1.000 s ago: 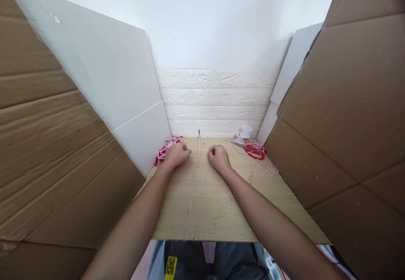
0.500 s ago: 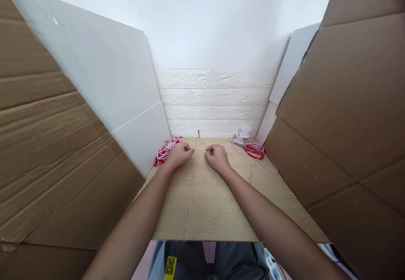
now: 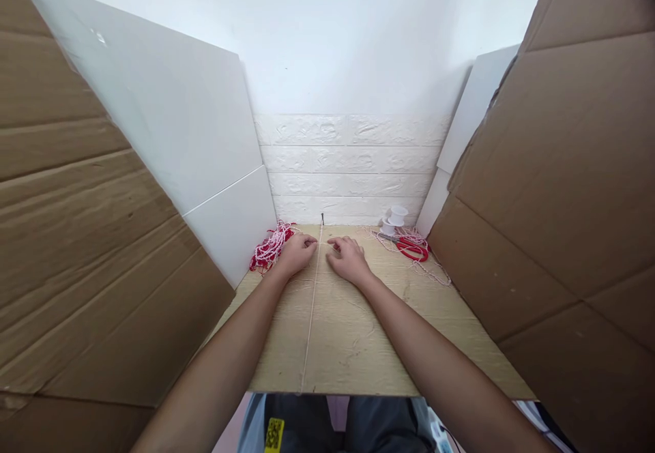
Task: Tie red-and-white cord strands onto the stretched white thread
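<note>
A pale cord point(image 3: 310, 330) runs taut from a small dark nail point(image 3: 322, 217) at the back of the board down to its front edge. Just left of it, my left hand point(image 3: 298, 252) pinches with thumb and forefinger at a thin strand beside the cord. On the other side my right hand point(image 3: 348, 260) has its thumb and forefinger closed on that thin strand, which crosses the cord between both hands. The strand's finer detail is too small to make out.
Red and white braided cords point(image 3: 271, 247) lie in a heap at back left. At back right are red-handled scissors point(image 3: 412, 248), white spools point(image 3: 397, 216) and loose pink-white cord point(image 3: 434, 274). Cardboard walls point(image 3: 552, 200) flank the wooden board point(image 3: 358, 344).
My right hand has moved slightly left, closer to the taut cord. My left fingertips have come up to the cord, and the gap between the hands is smaller.
</note>
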The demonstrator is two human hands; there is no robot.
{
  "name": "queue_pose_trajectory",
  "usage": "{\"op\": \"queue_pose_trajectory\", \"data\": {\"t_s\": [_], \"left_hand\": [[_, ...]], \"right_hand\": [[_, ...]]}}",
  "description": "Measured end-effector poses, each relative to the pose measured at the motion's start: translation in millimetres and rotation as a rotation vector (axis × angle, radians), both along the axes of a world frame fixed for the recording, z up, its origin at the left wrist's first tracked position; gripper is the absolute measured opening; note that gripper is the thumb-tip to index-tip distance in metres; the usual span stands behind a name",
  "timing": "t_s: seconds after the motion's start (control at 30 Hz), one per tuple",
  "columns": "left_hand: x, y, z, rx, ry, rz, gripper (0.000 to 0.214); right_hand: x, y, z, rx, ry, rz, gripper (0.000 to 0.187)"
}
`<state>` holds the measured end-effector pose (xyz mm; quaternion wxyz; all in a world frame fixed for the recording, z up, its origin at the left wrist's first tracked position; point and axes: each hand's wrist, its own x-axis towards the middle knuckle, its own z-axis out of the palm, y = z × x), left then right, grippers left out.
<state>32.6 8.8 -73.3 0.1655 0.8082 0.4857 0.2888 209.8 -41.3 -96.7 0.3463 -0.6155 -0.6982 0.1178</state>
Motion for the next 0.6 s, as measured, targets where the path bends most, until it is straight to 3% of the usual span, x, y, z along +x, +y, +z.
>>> {"op": "queue_pose_trajectory", "data": {"t_s": [0.6], "left_hand": [[3.7,5.6,-13.7,0.052,0.062,0.064,0.030]], "right_hand": [[-12.5,-9.3,4.3,0.030,-0.170,0.002,0.044]]}}
